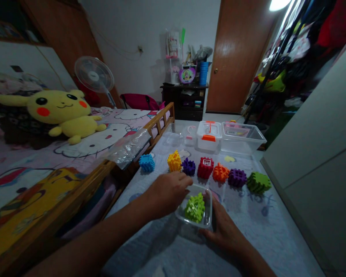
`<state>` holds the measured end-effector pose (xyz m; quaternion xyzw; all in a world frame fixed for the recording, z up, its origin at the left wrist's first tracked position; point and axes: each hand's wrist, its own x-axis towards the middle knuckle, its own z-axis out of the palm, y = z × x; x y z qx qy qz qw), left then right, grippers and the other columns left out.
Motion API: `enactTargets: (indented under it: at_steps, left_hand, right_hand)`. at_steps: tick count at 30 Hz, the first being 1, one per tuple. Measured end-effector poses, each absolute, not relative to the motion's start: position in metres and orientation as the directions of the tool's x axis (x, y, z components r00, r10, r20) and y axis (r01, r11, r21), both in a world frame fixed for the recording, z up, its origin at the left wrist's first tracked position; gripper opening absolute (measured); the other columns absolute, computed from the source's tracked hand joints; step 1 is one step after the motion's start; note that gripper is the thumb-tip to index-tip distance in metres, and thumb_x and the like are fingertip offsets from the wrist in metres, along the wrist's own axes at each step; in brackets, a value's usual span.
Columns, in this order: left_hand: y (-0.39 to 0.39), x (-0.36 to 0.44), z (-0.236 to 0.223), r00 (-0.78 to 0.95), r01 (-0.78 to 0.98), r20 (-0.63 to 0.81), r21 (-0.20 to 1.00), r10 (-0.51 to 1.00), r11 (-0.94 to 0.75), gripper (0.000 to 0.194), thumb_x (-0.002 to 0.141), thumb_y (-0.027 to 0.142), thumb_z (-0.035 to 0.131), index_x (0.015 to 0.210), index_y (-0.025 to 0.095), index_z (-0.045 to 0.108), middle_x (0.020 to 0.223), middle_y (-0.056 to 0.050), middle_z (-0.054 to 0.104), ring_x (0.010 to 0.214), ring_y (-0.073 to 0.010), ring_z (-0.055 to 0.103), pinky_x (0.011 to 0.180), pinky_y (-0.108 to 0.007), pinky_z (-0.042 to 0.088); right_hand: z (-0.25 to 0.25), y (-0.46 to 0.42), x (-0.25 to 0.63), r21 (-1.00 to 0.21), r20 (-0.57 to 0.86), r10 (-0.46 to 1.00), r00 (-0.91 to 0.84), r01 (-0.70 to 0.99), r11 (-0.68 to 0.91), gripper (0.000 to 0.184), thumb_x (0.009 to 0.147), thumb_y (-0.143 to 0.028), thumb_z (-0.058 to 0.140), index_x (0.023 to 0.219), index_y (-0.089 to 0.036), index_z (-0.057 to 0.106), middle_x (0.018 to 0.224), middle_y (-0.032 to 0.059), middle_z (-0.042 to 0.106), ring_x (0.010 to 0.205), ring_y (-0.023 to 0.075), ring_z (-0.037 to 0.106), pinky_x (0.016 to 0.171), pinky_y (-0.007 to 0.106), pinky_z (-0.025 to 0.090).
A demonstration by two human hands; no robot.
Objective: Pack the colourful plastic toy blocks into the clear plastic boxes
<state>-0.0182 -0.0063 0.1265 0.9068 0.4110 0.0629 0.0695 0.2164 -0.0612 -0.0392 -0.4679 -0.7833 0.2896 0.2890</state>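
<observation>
My right hand (223, 221) grips the right side of the clear container (189, 229); the green block (195, 208) sits inside, between both hands. My left hand (168, 192) curls at the far-left rim; whether it holds anything, I cannot tell.

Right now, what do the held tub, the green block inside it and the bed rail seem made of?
Tub: likely clear, glossy plastic; see-through walls, shiny rim. Green block: probably moulded plastic; regular teeth. Bed rail: seemingly varnished wood; brown, faint sheen.

From afar I see a home bedroom: printed bedding (86, 154), plush toy (62, 113) (big, yellow), fan (94, 74), hanging clothes (301, 50), wooden door (239, 54).
</observation>
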Motion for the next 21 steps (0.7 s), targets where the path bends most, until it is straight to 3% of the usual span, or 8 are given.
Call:
enactTargets:
  at_steps: [2,4,7,11,14,18,21]
  left_hand:
    - [-0.011,-0.03,0.117,0.469,0.845,0.078,0.253,0.88,-0.472,0.02,0.096,0.025,0.048,0.111,0.019,0.06,0.103,-0.009,0.072,0.094,-0.0244,0.067,0.077,-0.034,0.048]
    - [-0.017,-0.037,0.104,0.34,0.886,-0.006,0.336,0.94,-0.319,0.031,0.097,0.032,0.046,0.123,0.018,0.055,0.1,-0.01,0.072,0.087,-0.0248,0.068,0.074,-0.034,0.046]
    - [-0.028,-0.038,0.089,0.294,0.844,-0.141,0.503,0.945,-0.187,0.039,0.097,0.037,0.042,0.13,0.018,0.051,0.081,-0.003,0.069,0.076,-0.0223,0.067,0.068,-0.031,0.042]
    - [-0.038,-0.03,0.08,0.255,0.728,-0.178,0.682,0.95,-0.067,0.045,0.093,0.043,0.048,0.129,0.017,0.053,0.068,0.003,0.06,0.069,-0.0186,0.061,0.063,-0.027,0.037]
    - [-0.04,-0.024,0.077,0.215,0.668,-0.172,0.744,0.961,-0.016,0.049,0.086,0.04,0.055,0.129,0.015,0.055,0.063,0.006,0.055,0.063,-0.0165,0.057,0.06,-0.026,0.035]
    - [-0.041,-0.022,0.073,0.163,0.637,-0.136,0.771,0.977,0.001,0.042,0.081,0.024,0.052,0.121,0.015,0.062,0.057,0.007,0.05,0.057,-0.0146,0.052,0.059,-0.025,0.033]
    - [-0.04,-0.029,0.072,0.121,0.634,-0.105,0.773,0.987,0.005,0.042,0.079,0.022,0.05,0.118,0.015,0.065,0.057,0.007,0.048,0.056,-0.0143,0.051,0.058,-0.025,0.032]
  right_hand:
    - [-0.039,-0.062,0.216,-0.731,0.17,0.908,-0.382,0.57,0.376,0.099,0.078,-0.029,0.068,0.159,-0.024,0.012,0.162,0.0151,0.026,0.149,0.036,0.024,0.117,0.058,0.029]
    - [-0.038,-0.062,0.216,-0.736,0.152,0.914,-0.377,0.574,0.359,0.098,0.078,-0.03,0.068,0.158,-0.024,0.013,0.162,0.0157,0.027,0.149,0.0356,0.024,0.118,0.058,0.028]
    - [-0.035,-0.062,0.215,-0.742,0.129,0.919,-0.372,0.579,0.338,0.097,0.078,-0.031,0.069,0.158,-0.022,0.015,0.161,0.0167,0.028,0.149,0.0356,0.024,0.118,0.058,0.028]
    - [-0.038,-0.061,0.215,-0.761,0.151,0.918,-0.366,0.551,0.344,0.096,0.078,-0.034,0.07,0.158,-0.023,0.018,0.16,0.0159,0.03,0.148,0.0362,0.025,0.118,0.058,0.028]
    - [-0.046,-0.06,0.215,-0.773,0.168,0.921,-0.352,0.533,0.345,0.098,0.077,-0.034,0.071,0.158,-0.024,0.017,0.16,0.0155,0.03,0.148,0.0367,0.024,0.118,0.059,0.027]
    - [-0.052,-0.06,0.216,-0.774,0.169,0.916,-0.365,0.526,0.352,0.1,0.076,-0.031,0.071,0.158,-0.025,0.013,0.162,0.0159,0.026,0.149,0.037,0.023,0.117,0.061,0.026]
    - [-0.05,-0.06,0.216,-0.778,0.169,0.917,-0.361,0.523,0.349,0.102,0.075,-0.025,0.07,0.158,-0.026,0.01,0.162,0.0156,0.024,0.149,0.0362,0.023,0.118,0.059,0.026]
